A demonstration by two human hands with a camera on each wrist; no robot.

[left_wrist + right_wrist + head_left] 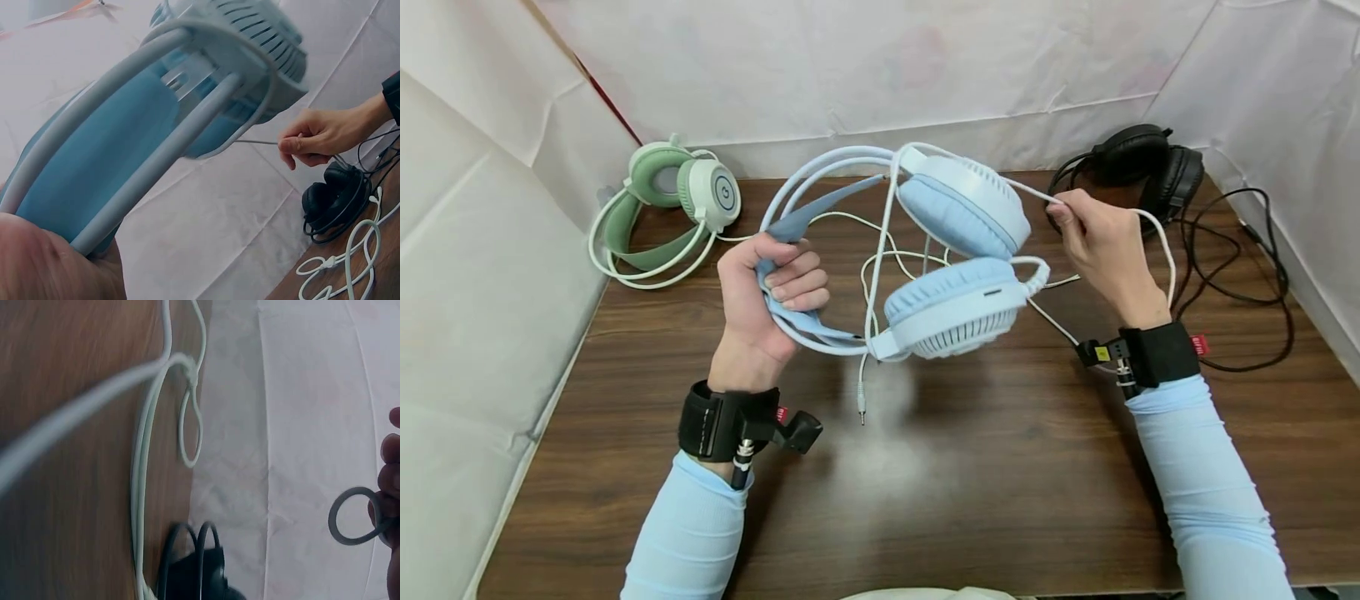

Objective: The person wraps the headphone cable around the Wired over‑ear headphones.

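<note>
My left hand (767, 304) grips the headband of light blue headphones (958, 208), holding them above the table with the ear cups toward the right. A white cable (883, 250) runs round both ear cups across the open side of the headband. Its stretch to the right is pinched between thumb and fingers of my right hand (1105, 246). In the right wrist view, a small loop of cable (334, 522) sticks out from the fingers, which are partly cut off by the frame. A plug (861, 404) hangs down below the headphones.
Green headphones (715, 196) lie at the back left of the brown table (985, 492). Black headphones (1172, 179) with a tangled black cable (1288, 283) are at the back right. White cable also lies on the table behind the held headphones. White sheeting (880, 75) encloses the back and sides.
</note>
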